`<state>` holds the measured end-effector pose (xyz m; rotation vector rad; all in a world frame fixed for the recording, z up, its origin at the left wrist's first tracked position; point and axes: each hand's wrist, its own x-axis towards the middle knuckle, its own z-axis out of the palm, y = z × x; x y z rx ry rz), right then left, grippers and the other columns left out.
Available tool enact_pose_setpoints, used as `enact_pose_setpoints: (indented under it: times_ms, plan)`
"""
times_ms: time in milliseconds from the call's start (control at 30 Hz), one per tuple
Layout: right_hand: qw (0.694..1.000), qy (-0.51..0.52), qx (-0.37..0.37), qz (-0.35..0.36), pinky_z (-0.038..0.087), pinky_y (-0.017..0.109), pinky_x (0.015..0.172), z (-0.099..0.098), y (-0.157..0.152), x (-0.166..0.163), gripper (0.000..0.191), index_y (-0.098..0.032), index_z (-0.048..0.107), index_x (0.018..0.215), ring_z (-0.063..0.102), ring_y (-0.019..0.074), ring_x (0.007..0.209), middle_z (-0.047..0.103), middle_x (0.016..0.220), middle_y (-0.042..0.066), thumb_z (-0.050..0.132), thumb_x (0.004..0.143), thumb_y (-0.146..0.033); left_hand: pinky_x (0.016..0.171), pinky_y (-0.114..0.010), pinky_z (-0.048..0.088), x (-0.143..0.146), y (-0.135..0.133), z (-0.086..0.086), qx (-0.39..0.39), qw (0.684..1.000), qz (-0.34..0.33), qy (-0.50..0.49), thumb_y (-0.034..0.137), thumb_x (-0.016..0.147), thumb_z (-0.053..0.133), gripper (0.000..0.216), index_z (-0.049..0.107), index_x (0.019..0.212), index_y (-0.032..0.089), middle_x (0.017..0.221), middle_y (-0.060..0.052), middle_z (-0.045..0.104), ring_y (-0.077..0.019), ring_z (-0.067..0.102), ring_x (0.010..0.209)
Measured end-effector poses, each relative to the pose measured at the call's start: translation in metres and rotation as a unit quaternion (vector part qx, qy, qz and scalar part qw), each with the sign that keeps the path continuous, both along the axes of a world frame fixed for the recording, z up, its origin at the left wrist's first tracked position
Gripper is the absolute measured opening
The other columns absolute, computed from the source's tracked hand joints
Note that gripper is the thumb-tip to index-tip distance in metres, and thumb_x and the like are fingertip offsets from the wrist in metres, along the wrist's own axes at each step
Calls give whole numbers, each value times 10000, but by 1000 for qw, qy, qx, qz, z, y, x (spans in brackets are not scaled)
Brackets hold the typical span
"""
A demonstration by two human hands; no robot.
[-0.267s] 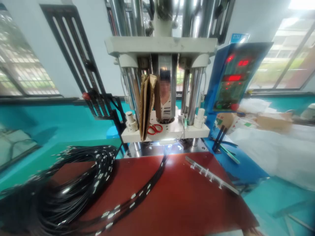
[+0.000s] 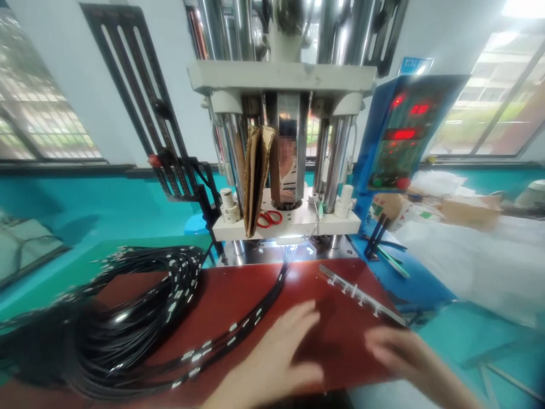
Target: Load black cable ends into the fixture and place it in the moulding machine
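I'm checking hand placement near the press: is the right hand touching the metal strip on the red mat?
Cannot tell. In the head view the blurred right hand lies just below the metal strip's near end; no gap or contact shows.

A tall metal press [image 2: 283,113] with shiny columns stands at the back of the red worktop [image 2: 332,335]. On its white ledge lie red scissors [image 2: 269,218], with folded cardboard [image 2: 255,176] standing upright just beside them and small white spools [image 2: 230,207] to the left. A blue control box [image 2: 400,136] with red lit digits stands to the right of the press. A black slotted rack [image 2: 145,108] leans against the wall on the left. White sacks [image 2: 472,255] lie well apart, far right, under the windows [image 2: 489,96].
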<state>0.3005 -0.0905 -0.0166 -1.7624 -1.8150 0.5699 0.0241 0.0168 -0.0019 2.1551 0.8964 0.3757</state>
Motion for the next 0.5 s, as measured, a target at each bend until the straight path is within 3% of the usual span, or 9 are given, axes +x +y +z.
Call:
enact_pose_setpoints:
  times_ms: [33,100,200,333,500]
  plan:
    - [999,-15,39,-35,473,308,804,6,19,-4,266,-201,646,920,602,224,880,672,960,63,446,828,-349,1069,-399,239,24,17,-3,55,997,-50,-6,553,675,590,724,352,1316,315,1427,1,263,-254,230,1303]
    - [985,-76,112,-109,445,359,841,7,53,-6,283,-153,606,973,572,250,939,644,1003,106,450,820,-332,1076,-457,175,66,49,-14,140,989,-50,7,569,722,520,791,243,1373,215,1464,-55,131,-276,122,1331]
    - [970,-145,136,-142,461,356,764,-8,85,-2,218,-161,595,897,584,239,861,644,905,92,435,826,-292,1061,-493,185,105,79,-36,195,978,-42,57,619,686,523,880,206,1382,183,1459,-61,153,-296,105,1330]
    - [966,-177,136,-134,452,312,628,-21,92,3,281,-196,559,687,585,202,687,617,720,47,360,867,-280,1052,-521,174,114,88,-59,237,967,-47,76,728,636,466,932,219,1376,217,1440,-28,229,-309,166,1308]
    - [961,-194,161,-113,422,337,728,-13,91,3,307,-194,573,719,583,200,724,636,742,43,332,891,-275,1044,-520,187,115,87,-67,249,965,-27,74,774,589,454,982,209,1377,242,1437,-7,240,-317,226,1275]
